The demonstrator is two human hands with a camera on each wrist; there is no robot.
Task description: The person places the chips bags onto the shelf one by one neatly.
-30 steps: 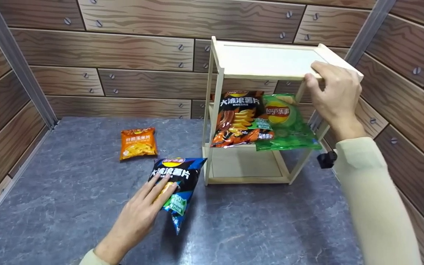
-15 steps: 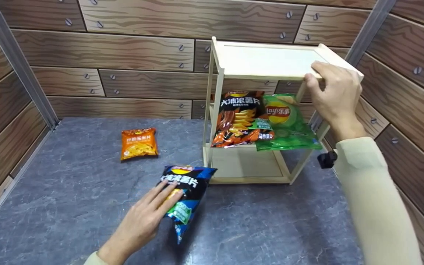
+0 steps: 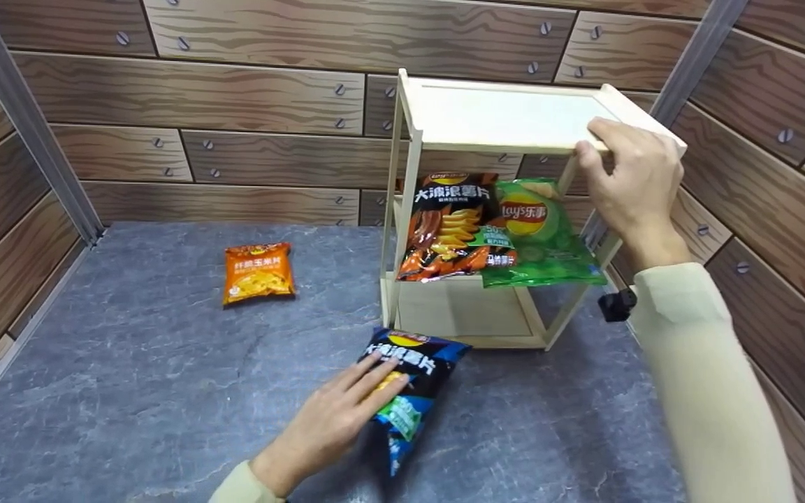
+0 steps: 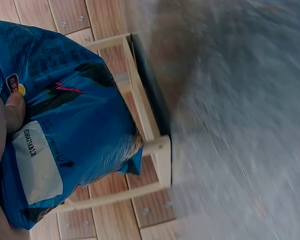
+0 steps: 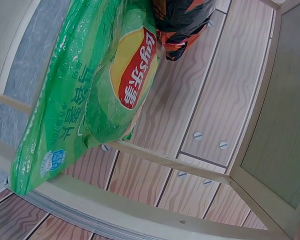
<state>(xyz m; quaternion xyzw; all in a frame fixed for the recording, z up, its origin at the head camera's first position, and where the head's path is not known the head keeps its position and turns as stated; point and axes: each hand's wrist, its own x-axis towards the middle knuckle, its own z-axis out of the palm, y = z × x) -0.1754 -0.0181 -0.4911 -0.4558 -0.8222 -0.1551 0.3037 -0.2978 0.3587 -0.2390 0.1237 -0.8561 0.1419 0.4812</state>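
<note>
My left hand (image 3: 339, 412) holds a blue and black bag of potato chips (image 3: 425, 374), fingers spread over its printed front. The thumb (image 4: 15, 112) presses the back of the bag in the left wrist view. The bag hangs tilted in front of the lower left of a small two-level wooden shelf (image 3: 416, 115). My right hand (image 3: 633, 175) grips the front right corner of the shelf's top board, thumb at its front edge. On the middle level stand an orange and black chip bag (image 3: 448, 227) and a green Lay's bag (image 5: 122, 70), side by side.
A small orange snack bag (image 3: 259, 272) lies on the grey marbled table (image 3: 165, 370), left of the shelf. Wood-patterned walls (image 3: 256, 98) enclose the back and sides. The shelf's bottom board (image 3: 458, 311) sits low, behind the blue bag.
My left hand has carried the blue chip bag rightward and a little toward the front, across the shelf's lower left corner. The right hand keeps its grip on the shelf.
</note>
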